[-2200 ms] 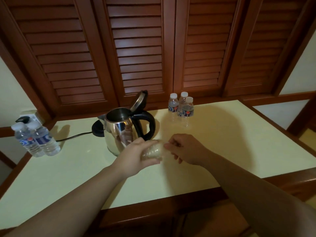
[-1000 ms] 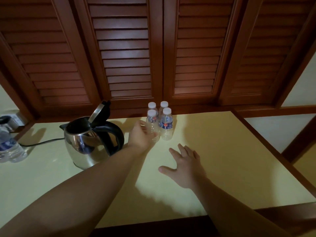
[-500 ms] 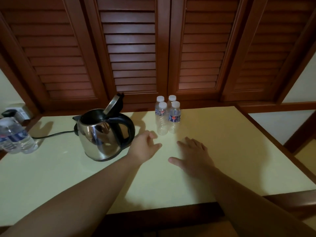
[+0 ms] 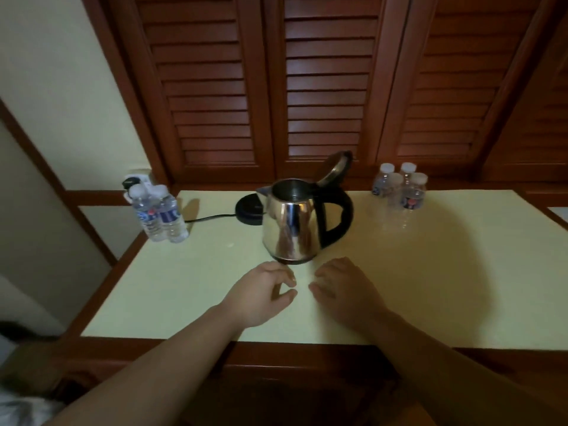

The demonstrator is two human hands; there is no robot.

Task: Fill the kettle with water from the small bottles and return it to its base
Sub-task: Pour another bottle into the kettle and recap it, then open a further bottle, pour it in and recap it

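A steel kettle [image 4: 290, 224] with a black handle stands on the pale table [image 4: 445, 287], lid tipped open. Its black base [image 4: 248, 209] lies behind it to the left, cord running left. Several small capped bottles [image 4: 399, 189] stand in a cluster at the back right. Two larger bottles [image 4: 159, 212] stand at the back left corner. My left hand [image 4: 261, 295] rests on the table just in front of the kettle, fingers loosely curled, holding nothing. My right hand [image 4: 344, 287] lies flat beside it, also holding nothing.
Brown louvred doors [image 4: 322, 87] rise behind the table. A wall socket with a plug [image 4: 136, 179] sits behind the larger bottles. The table has a wooden rim [image 4: 101, 296], and its left edge drops to the floor.
My left hand set a small bottle among the cluster at the back and let go. Both hands drew back to the table in front of the kettle. My view has shifted left.
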